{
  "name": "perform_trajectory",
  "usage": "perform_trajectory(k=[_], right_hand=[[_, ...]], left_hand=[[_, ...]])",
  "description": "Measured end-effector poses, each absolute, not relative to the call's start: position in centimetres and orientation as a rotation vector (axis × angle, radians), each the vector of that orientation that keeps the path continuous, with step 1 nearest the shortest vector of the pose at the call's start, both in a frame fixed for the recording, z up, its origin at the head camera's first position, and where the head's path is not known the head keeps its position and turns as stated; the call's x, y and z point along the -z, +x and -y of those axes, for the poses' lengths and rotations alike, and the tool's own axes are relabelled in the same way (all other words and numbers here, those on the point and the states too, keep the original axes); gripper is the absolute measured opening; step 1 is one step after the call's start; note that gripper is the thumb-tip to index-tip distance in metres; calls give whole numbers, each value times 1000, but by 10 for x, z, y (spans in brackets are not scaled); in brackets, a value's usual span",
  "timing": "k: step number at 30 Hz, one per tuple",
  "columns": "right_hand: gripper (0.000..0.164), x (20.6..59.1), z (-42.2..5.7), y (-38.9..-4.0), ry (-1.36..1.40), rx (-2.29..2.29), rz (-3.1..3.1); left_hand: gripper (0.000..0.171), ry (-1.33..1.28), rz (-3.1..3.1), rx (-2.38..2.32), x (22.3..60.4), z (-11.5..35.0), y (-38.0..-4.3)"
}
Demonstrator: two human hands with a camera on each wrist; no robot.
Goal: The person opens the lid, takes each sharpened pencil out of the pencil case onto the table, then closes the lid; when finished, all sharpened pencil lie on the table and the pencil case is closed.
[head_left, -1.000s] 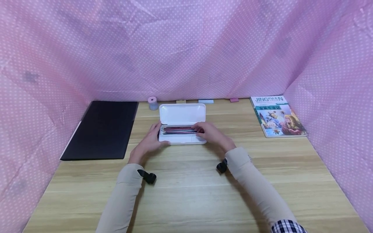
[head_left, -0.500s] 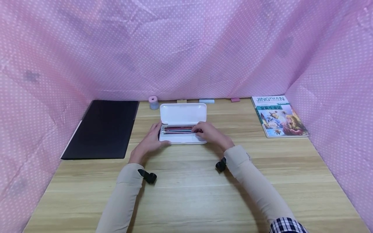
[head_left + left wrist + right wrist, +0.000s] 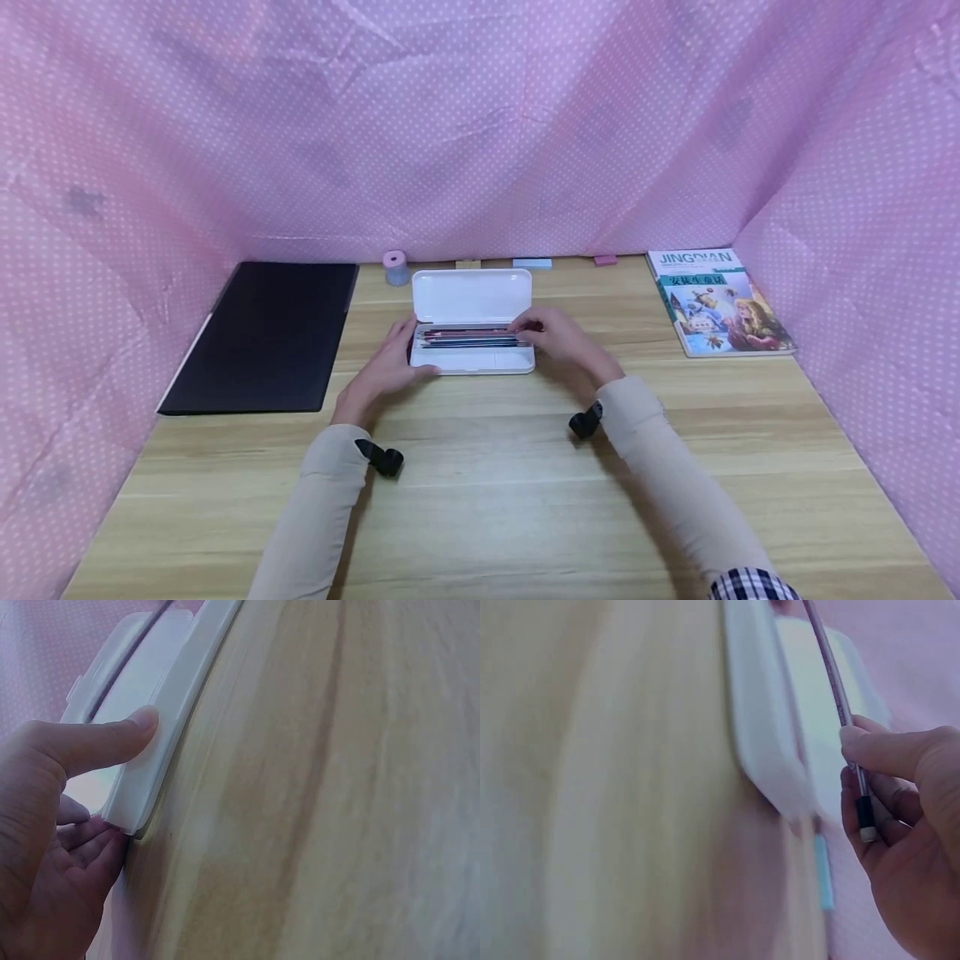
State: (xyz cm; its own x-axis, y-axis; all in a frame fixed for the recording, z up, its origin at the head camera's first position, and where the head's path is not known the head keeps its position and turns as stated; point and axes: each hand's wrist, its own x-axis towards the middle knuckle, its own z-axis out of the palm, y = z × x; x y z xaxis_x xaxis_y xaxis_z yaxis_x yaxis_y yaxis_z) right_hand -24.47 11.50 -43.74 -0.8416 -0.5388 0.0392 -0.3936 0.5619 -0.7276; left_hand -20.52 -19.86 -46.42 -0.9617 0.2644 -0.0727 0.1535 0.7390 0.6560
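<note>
Pinching a slim pencil (image 3: 834, 679) between thumb and fingers, a person's right hand (image 3: 557, 335) holds it close to its dark-banded, pale-tipped end, apparently so the long shaft can reach freely over an open pencil case (image 3: 456, 362); whether it touches the other pencils (image 3: 467, 340) cannot be told. The left hand (image 3: 386, 364) grips the case at its left end, thumb over the front rim and fingers round the corner, likely to steady it. Smooth, white and round-cornered, the case sits toward the middle of the far edge of a wood-grained table (image 3: 480, 475), its hinged lid (image 3: 471, 297) tipped back, its narrow shape suited to pencils laid lengthwise. Along that far edge stand a squat pink-and-grey roll (image 3: 395, 271) and small tan (image 3: 468, 264), pale blue (image 3: 532, 263) and pink blocks (image 3: 605, 260). A flat black folder (image 3: 266, 333) lies by the far left corner and a glossy illustrated book (image 3: 712, 312) by the far right, seemingly placed out of the hands' way. Wrinkled, dotted pink cloth (image 3: 480, 150) hangs beyond.
</note>
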Motion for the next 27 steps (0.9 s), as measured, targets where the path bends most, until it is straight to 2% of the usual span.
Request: perform_trajectory(k=[16,27], right_hand=[[17,441,-221,-234,-490,1129,-2732],[18,454,-247,-237,-397,1115,-2798]], left_hand=[[103,313,-2778,-1017,465,198,-203],[104,293,-2777,-994,464,198,-203]])
